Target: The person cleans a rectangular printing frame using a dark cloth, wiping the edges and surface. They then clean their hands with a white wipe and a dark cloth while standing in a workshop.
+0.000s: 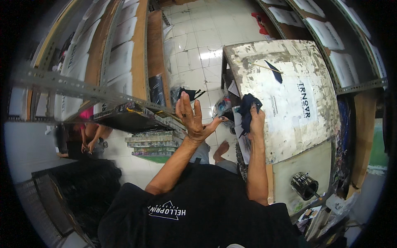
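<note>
Black shirt [231, 202], crumpled navy cloth [248, 108]

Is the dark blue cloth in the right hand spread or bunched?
Bunched: the dark blue cloth forms a crumpled lump gripped in the right hand.

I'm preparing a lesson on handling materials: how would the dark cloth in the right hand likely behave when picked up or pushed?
The dark cloth looks floppy, since it bunches into folds in the right hand. It is probably light, as that hand alone holds it. Its irregular, crumpled shape suggests it would hardly roll.
</note>
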`<state>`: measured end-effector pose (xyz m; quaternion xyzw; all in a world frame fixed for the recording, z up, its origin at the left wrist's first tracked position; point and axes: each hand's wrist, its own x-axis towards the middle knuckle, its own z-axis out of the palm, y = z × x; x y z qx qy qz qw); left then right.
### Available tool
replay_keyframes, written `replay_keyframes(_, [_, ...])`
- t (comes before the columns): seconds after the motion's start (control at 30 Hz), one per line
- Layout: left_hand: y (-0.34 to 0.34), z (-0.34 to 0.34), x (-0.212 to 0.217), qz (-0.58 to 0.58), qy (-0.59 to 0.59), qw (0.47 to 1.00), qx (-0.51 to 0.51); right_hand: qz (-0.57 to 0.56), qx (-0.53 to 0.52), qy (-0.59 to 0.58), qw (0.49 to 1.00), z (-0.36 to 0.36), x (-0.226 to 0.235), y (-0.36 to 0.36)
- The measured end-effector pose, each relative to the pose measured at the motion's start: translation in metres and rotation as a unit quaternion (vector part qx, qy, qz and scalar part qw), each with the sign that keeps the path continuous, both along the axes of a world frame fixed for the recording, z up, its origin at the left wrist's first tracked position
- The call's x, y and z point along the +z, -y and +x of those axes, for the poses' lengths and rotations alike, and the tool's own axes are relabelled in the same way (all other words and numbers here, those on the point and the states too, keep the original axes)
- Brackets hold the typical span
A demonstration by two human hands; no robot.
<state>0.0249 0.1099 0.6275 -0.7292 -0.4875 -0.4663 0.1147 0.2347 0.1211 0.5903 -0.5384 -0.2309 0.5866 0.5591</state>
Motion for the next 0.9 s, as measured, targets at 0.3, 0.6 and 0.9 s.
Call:
replay_keyframes(0.3, [-0.015, -0.013, -0.097, -0.394, 0.023, 0.914, -0.088, -0.077, 0.250, 0.099, 0.960, -0.039, -0.099, 0.027])
replay_keyframes(0.6, [0.045, -0.079, -0.288, -0.693, 0.265, 0.670, 0.022, -0.320, 0.104, 0.008, 0.942, -0.085, -0.313, 0.080])
replay_keyframes(0.9, [0.121, -0.081, -0.406, -0.754, 0.273, 0.595, 0.046, -0.419, -0.245, -0.110, 0.868, -0.064, -0.534, 0.044])
